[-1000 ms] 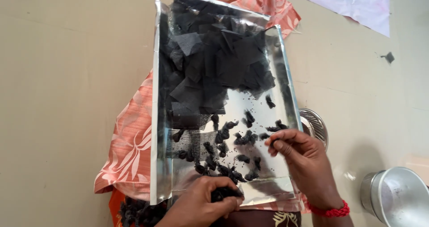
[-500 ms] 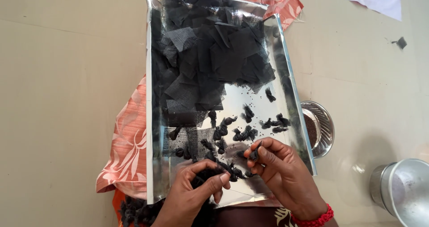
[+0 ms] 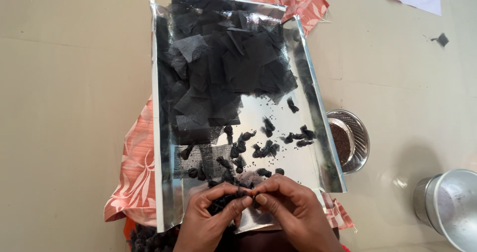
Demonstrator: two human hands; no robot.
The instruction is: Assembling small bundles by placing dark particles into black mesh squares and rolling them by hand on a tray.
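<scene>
Small black net bundle [image 3: 229, 200], low centre of the frame over the near edge of the shiny metal tray [image 3: 160, 133]: left hand [image 3: 208, 219] cups it, fingertips pinching, and right hand [image 3: 293, 207] pinches its top. Looks feather-light, soft, crushable; best gripped at the gathered neck. Finished bundles [image 3: 268, 147] lie mid-tray, net squares [image 3: 223, 73] above, seed bowl [image 3: 350, 140] right.

This looks like a home where small handwork is done on the floor. The beige floor [image 3: 69, 108] serves as the workplace, with a shiny metal tray [image 3: 158, 133] resting over a peach floral cloth [image 3: 131, 177]. Just beyond the tray's right edge sit a small steel bowl [image 3: 355, 143] and a steel tumbler [image 3: 449, 207], ordinary household vessels.
</scene>
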